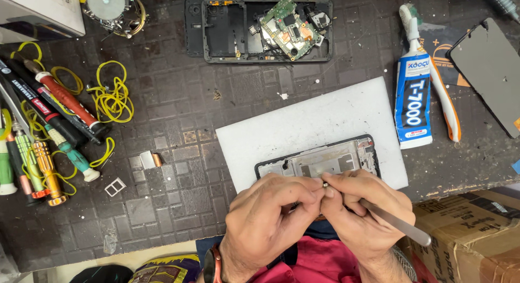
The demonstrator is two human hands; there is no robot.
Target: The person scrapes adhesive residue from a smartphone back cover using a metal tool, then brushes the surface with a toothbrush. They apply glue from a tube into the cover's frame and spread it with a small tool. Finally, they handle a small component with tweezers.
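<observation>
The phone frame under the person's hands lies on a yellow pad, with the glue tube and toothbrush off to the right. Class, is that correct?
Not quite: in the head view the pad is white, not yellow. The phone frame does lie on it under both hands, and the glue tube and toothbrush are to the right.

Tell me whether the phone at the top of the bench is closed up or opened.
Opened. The black phone body lies flat with no cover on it, its inner compartments exposed, and the green circuit board sits skewed and loose on top rather than seated.
</observation>
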